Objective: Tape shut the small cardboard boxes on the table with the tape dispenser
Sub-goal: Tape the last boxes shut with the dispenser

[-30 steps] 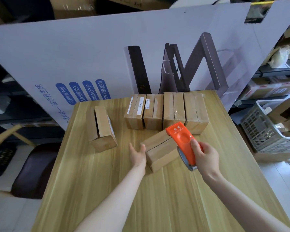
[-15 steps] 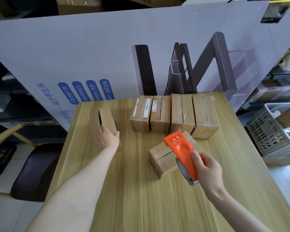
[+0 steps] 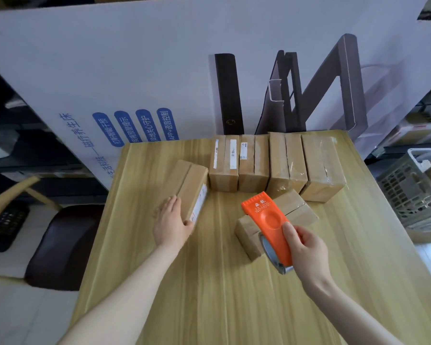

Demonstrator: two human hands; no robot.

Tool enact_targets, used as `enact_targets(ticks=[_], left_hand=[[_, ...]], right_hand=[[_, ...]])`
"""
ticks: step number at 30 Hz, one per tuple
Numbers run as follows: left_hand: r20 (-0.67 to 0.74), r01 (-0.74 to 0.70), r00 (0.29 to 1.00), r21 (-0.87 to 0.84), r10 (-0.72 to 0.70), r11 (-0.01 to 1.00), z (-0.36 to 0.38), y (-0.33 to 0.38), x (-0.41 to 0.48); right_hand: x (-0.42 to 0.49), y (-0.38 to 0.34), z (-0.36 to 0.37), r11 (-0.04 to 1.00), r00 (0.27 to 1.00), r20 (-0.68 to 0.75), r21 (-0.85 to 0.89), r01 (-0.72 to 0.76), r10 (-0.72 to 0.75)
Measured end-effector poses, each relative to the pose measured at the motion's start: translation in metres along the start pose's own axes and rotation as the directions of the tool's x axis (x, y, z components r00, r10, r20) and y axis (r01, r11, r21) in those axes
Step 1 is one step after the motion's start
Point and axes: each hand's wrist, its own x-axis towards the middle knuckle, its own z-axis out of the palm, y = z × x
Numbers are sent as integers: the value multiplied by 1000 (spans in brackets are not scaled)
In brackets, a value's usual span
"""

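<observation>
A small cardboard box [image 3: 188,185] with a white label on its side lies on the left part of the wooden table [image 3: 209,295]. My left hand [image 3: 171,224] grips its near end. My right hand [image 3: 306,252] holds an orange tape dispenser [image 3: 269,224] with a roll of clear tape, just above a taped box [image 3: 294,210] lying at an angle in the middle. Several more boxes [image 3: 271,163] stand in a row along the table's far edge; the right ones carry shiny tape.
A big white printed cardboard panel [image 3: 159,70] leans behind the table. A grey plastic basket [image 3: 413,188] with boxes sits at the right. A dark chair [image 3: 60,245] stands at the left, with shelves behind it.
My left hand left the angled middle box, reached to the left box and took hold of it; that box now lies turned and nearer the row. The dispenser stayed over the middle box.
</observation>
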Motion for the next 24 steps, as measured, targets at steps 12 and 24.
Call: enact_targets(ticks=[12, 24], left_hand=[[161, -118, 981, 58, 107, 991, -27, -22, -75], [341, -432, 863, 110, 374, 895, 0, -35, -113]], right_hand=[[3, -4, 11, 997, 985, 165, -39, 59, -52], [-11, -3, 4, 996, 939, 340, -61, 65, -40]])
